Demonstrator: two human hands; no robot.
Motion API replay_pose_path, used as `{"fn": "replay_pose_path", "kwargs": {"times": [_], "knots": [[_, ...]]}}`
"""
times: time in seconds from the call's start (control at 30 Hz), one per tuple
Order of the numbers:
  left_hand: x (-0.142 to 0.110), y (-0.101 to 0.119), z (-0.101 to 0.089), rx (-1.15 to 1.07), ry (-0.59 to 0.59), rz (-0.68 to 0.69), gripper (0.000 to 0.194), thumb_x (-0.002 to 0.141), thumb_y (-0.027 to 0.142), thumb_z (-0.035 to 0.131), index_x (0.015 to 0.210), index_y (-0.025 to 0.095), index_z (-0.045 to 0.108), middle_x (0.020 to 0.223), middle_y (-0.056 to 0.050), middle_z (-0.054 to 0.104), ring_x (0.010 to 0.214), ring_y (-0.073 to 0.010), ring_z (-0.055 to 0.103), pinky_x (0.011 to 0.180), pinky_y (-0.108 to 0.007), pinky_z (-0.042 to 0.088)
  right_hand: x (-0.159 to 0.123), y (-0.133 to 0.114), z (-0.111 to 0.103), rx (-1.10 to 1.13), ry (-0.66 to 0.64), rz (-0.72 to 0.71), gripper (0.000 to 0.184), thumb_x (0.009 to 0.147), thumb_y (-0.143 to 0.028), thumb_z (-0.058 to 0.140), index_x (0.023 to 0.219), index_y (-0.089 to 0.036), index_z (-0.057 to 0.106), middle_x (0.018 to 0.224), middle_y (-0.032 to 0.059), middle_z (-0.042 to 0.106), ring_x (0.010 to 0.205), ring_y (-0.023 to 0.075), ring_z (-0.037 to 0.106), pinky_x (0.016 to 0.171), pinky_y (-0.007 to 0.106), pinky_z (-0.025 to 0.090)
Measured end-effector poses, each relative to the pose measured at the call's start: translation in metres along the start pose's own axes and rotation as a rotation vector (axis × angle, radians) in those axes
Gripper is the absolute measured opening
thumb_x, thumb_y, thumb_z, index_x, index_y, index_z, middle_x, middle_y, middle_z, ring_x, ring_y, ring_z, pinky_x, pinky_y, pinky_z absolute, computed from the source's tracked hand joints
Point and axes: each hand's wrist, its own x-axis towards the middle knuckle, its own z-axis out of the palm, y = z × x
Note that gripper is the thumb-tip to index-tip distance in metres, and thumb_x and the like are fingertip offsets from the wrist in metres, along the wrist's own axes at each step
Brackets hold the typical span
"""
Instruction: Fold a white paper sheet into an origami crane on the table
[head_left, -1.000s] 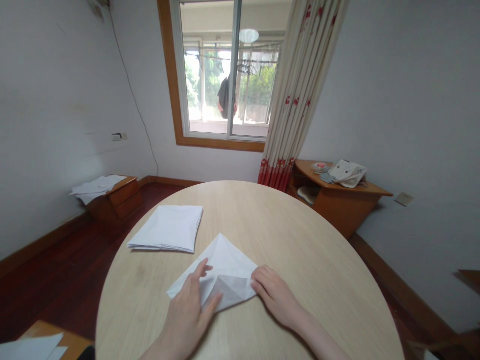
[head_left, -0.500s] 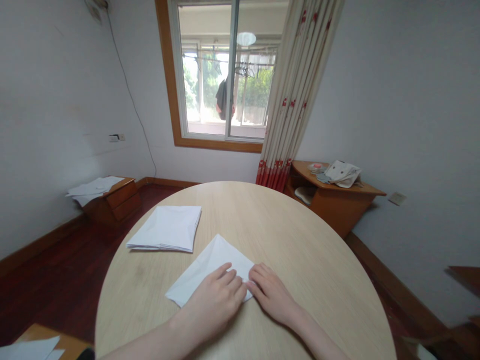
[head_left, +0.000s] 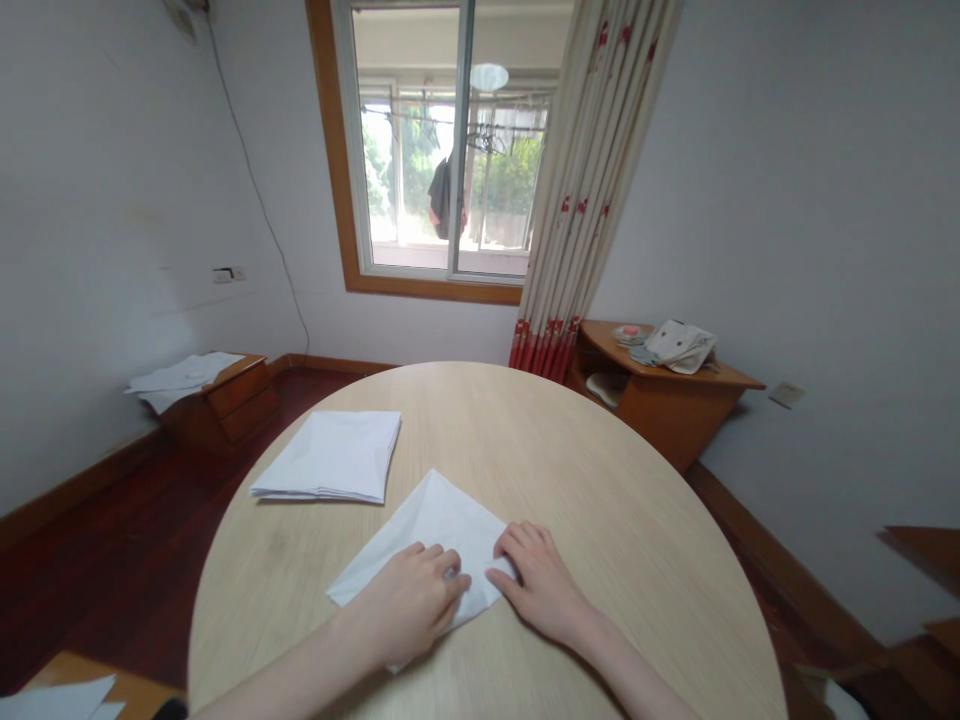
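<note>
Fingers [head_left: 450, 567] of the left hand [head_left: 409, 600] are curled and press down on a folded sheet [head_left: 435, 530] of white paper. Those of the right hand [head_left: 540, 585] are slightly spread, with their tips at the sheet's right side. Neither hand clearly pinches the paper, and I cannot tell whether any thumb lies beneath a fold.

The sheet lies at 6 o'clock on the round wooden counter [head_left: 592, 530], close to the near edge and between both hands. Its far end forms a point, while the left hand hides much of its near part. A paper corner sticks out below that hand, and the layers under the palm cannot be made out.

A flat paper stack [head_left: 326, 457] sits at 10 o'clock from the sheet, well apart from both hands. Loose papers [head_left: 184, 380] lie on a low drawer unit [head_left: 225, 415] at 10 o'clock beyond the counter. At 2 o'clock, a cloth bag [head_left: 679, 346] rests on a corner shelf [head_left: 660, 400]. More paper [head_left: 56, 698] is cut off by the frame at the bottom left, so its full shape is hidden.
</note>
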Motion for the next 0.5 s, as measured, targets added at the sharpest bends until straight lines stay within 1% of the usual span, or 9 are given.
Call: {"fn": "replay_pose_path", "kwargs": {"times": [0.2, 0.3, 0.4, 0.5], "knots": [[-0.004, 0.006, 0.0, -0.084, -0.027, 0.002, 0.014, 0.092, 0.024, 0.052, 0.098, 0.02, 0.065, 0.102, -0.006, 0.064, 0.084, -0.0225, 0.063, 0.072, -0.033, 0.046, 0.0, 0.0, -0.002, 0.025, -0.029, 0.019, 0.007, 0.087, -0.016, 0.055, 0.084, -0.022, 0.053, 0.094, 0.0017, 0.058, 0.095, 0.0203, 0.051, 0.093, 0.042, 0.033], [-0.005, 0.007, 0.002, -0.142, -0.041, 0.021, 0.015, 0.091, 0.023, 0.054, 0.093, 0.021, 0.068, 0.103, -0.005, 0.065, 0.087, -0.0232, 0.062, 0.076, -0.034, 0.047, 0.0, -0.001, -0.004, 0.055, -0.069, 0.016, 0.009, 0.088, -0.014, 0.051, 0.085, -0.023, 0.053, 0.095, 0.0012, 0.058, 0.097, 0.0198, 0.05, 0.095, 0.042, 0.031], [-0.005, 0.004, 0.006, -0.238, -0.016, 0.019, 0.017, 0.088, 0.022, 0.056, 0.093, 0.025, 0.072, 0.107, -0.004, 0.065, 0.092, -0.0231, 0.062, 0.081, -0.034, 0.047, 0.001, -0.002, -0.005, 0.071, -0.094, 0.006, 0.01, 0.088, -0.013, 0.051, 0.085, -0.022, 0.053, 0.094, 0.0006, 0.057, 0.098, 0.0193, 0.05, 0.098, 0.043, 0.029], [-0.001, -0.006, 0.009, -0.385, 0.019, 0.009, 0.019, 0.087, 0.023, 0.057, 0.092, 0.028, 0.075, 0.108, -0.002, 0.066, 0.093, -0.0198, 0.063, 0.083, -0.029, 0.046, 0.002, 0.0, -0.006, 0.076, -0.099, -0.009, 0.009, 0.087, -0.014, 0.052, 0.085, -0.023, 0.052, 0.094, 0.0003, 0.057, 0.099, 0.0195, 0.05, 0.1, 0.045, 0.027]]}}
